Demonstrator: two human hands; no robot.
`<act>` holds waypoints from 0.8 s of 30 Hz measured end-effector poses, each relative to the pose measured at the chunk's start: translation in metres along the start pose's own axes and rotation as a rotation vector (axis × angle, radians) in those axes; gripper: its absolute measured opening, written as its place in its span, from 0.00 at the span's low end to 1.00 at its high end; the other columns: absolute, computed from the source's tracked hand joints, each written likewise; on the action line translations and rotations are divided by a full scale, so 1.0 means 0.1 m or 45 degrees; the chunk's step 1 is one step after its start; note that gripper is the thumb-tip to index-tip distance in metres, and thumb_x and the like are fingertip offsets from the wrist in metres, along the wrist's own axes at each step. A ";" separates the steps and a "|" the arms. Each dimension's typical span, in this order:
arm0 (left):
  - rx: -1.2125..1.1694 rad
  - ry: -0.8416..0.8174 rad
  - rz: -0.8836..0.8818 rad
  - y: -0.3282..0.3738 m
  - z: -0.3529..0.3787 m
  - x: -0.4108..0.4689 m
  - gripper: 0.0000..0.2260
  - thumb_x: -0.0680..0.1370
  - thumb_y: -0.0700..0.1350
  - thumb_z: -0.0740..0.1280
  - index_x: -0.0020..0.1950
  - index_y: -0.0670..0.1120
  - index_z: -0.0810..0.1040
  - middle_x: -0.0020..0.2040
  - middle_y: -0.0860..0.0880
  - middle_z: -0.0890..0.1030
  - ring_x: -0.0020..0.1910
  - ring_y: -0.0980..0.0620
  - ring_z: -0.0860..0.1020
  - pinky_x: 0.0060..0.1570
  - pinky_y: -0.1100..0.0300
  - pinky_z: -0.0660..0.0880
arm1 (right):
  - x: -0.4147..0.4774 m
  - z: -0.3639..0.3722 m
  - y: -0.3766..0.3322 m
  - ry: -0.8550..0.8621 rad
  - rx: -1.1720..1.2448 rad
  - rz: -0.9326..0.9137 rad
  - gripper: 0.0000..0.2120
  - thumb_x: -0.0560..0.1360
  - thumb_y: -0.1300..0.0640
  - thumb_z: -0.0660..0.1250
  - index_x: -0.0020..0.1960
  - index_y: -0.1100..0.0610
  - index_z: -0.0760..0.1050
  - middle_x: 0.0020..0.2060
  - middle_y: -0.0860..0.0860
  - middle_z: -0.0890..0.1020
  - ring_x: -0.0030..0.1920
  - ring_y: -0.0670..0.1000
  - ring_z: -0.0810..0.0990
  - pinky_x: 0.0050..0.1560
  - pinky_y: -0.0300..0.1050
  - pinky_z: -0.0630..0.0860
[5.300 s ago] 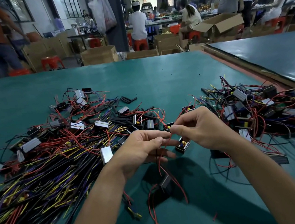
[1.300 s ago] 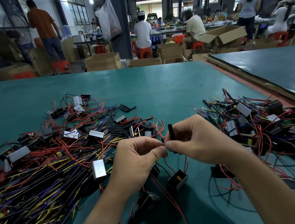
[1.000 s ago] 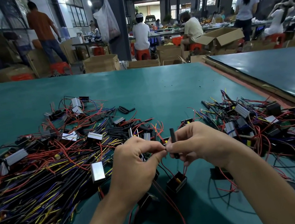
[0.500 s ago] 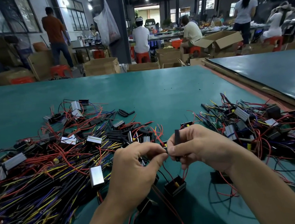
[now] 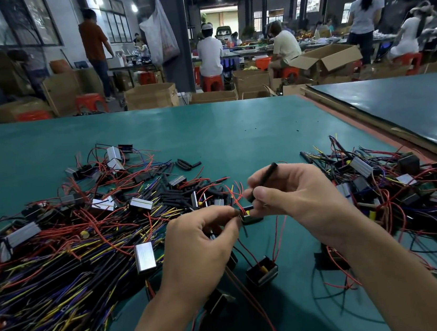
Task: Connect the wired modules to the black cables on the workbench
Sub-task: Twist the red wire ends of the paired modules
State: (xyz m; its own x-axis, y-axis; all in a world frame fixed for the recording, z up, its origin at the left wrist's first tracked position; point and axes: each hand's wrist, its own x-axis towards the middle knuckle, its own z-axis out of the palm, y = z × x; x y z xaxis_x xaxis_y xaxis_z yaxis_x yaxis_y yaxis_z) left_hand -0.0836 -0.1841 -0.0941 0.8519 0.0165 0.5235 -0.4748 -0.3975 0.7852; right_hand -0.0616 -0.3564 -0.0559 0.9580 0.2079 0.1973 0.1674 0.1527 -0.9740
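Note:
My right hand (image 5: 295, 197) pinches a short black tube (image 5: 266, 174) that slants up to the right above its fingers. My left hand (image 5: 202, 245) pinches thin wire ends right beside the right thumb. Red wires (image 5: 239, 194) rise between the two hands, and a small black module (image 5: 251, 216) sits just under the fingertips. Another black module (image 5: 262, 270) with red wires lies on the green bench below the hands. A big heap of black cables (image 5: 46, 277) with yellow and purple leads fills the left side.
A pile of wired modules (image 5: 396, 187) lies at the right. Silver modules (image 5: 145, 256) and loose black tube pieces (image 5: 188, 165) are scattered at the left and middle. The bench edge (image 5: 344, 119) runs along the right; people sit and stand among cardboard boxes beyond.
The black tube has tipped from upright to a slant up and right. My hands have lifted a little, and the red wire ends now stick up between them.

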 end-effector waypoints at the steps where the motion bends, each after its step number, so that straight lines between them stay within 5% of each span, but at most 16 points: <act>1: -0.017 0.003 -0.025 -0.01 0.00 0.01 0.05 0.72 0.42 0.75 0.40 0.53 0.86 0.34 0.56 0.84 0.33 0.53 0.80 0.36 0.57 0.77 | 0.00 0.00 0.00 0.014 -0.050 -0.026 0.07 0.74 0.72 0.67 0.43 0.62 0.79 0.34 0.56 0.84 0.31 0.49 0.80 0.36 0.40 0.81; 16: -0.170 -0.058 -0.101 0.00 0.03 0.01 0.08 0.71 0.35 0.75 0.39 0.48 0.84 0.35 0.54 0.84 0.34 0.58 0.82 0.37 0.69 0.75 | 0.05 0.05 0.13 0.075 -0.308 -0.091 0.03 0.72 0.67 0.73 0.41 0.65 0.81 0.28 0.53 0.81 0.27 0.48 0.78 0.33 0.41 0.80; 24: -0.160 -0.122 -0.103 0.03 0.00 0.01 0.07 0.71 0.37 0.76 0.42 0.48 0.84 0.36 0.53 0.85 0.36 0.54 0.83 0.39 0.62 0.79 | 0.05 0.06 0.16 -0.020 -0.337 -0.033 0.05 0.72 0.67 0.73 0.39 0.60 0.81 0.29 0.55 0.82 0.28 0.52 0.79 0.34 0.47 0.81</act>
State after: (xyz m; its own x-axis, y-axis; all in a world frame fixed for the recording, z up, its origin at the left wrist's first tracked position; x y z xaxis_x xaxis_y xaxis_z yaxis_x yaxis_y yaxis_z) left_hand -0.0840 -0.1852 -0.0916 0.9027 -0.0465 0.4278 -0.4228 -0.2805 0.8617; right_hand -0.0552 -0.3468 -0.0701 0.9493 0.2225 0.2223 0.2490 -0.0996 -0.9634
